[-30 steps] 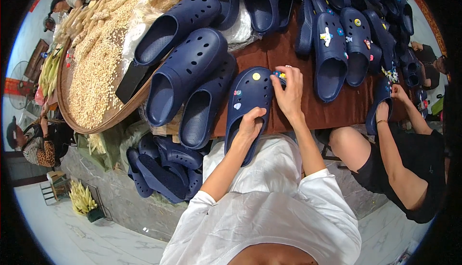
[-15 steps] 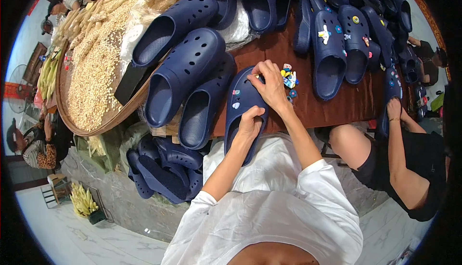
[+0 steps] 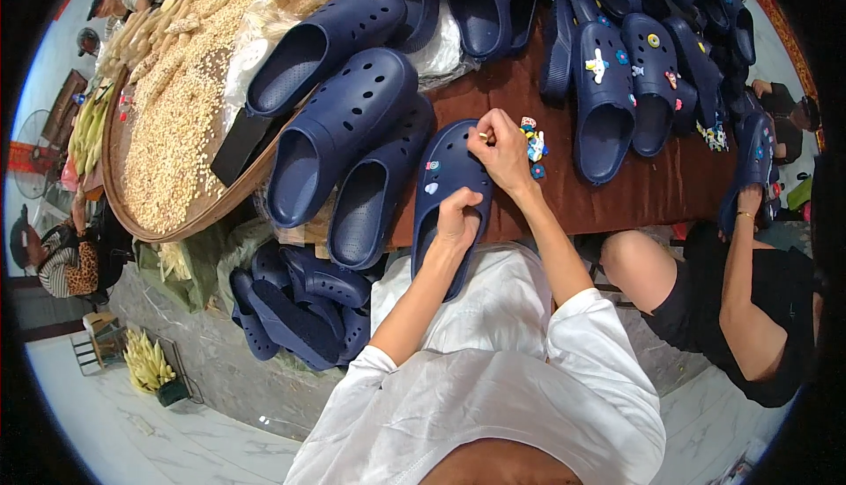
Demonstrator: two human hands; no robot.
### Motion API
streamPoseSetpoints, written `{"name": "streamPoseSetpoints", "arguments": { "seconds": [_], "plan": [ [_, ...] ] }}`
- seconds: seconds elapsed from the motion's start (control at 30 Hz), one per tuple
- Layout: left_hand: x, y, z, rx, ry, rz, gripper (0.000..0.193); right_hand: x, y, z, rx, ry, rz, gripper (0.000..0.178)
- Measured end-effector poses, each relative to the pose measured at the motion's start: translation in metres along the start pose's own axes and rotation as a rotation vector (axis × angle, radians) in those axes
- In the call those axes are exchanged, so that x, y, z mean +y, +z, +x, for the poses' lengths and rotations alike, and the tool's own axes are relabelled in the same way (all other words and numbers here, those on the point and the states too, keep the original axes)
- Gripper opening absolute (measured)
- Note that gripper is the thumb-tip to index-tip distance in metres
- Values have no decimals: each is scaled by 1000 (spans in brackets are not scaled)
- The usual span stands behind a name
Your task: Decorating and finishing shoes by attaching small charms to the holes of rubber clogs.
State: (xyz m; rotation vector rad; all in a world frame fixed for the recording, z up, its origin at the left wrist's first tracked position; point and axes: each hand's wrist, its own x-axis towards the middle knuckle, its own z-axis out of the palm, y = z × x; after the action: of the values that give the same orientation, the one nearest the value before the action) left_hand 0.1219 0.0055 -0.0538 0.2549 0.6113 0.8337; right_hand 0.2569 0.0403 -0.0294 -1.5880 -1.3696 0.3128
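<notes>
A navy clog [image 3: 447, 155] with holes in its upper is tilted against the table's front edge, heel toward my lap. My left hand [image 3: 459, 221] is closed round its side, thumb on top and fingers hidden inside the opening. Two small shoe charms sit in the upper: a round swirled one [image 3: 432, 167] and a pale one [image 3: 431, 189]. Above the clog's right side, my right hand [image 3: 502, 155] pinches a small yellowish shoe charm [image 3: 483, 136] between thumb and fingers; its shape is mostly hidden. Just right of that hand lies a little pile of colourful charms [image 3: 536, 143].
Plain navy clogs [image 3: 344, 137] stand left, beside a round tray [image 3: 159, 236] of corn kernels. Decorated clogs [image 3: 604, 88] lie right on the brown cloth [image 3: 608, 199]. More clogs [image 3: 300, 309] are heaped below the table. A co-worker's hand [image 3: 749, 201] holds another clog at right.
My right hand has shifted slightly right and its fingers have drawn together, lifting off the clog's upper. The co-worker's clog has moved right, uncovering some charms on the table.
</notes>
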Motion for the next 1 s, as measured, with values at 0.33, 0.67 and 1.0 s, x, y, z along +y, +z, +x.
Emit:
{"name": "streamPoseSetpoints", "arguments": {
  "seconds": [0.33, 0.67, 1.0],
  "plan": [
    [-6, -9, 2, 46, 17, 25, 5, 37, -40, -27, 160, 105, -262, 15],
    [23, -7, -34, 181, -56, -604, 46, -39, -23, -5, -256, -44, 38, 14],
    [24, -2, -49, 94, -17, -523, 45, -58, -15, -13, -376, -74, -72, 31]
  ]
}}
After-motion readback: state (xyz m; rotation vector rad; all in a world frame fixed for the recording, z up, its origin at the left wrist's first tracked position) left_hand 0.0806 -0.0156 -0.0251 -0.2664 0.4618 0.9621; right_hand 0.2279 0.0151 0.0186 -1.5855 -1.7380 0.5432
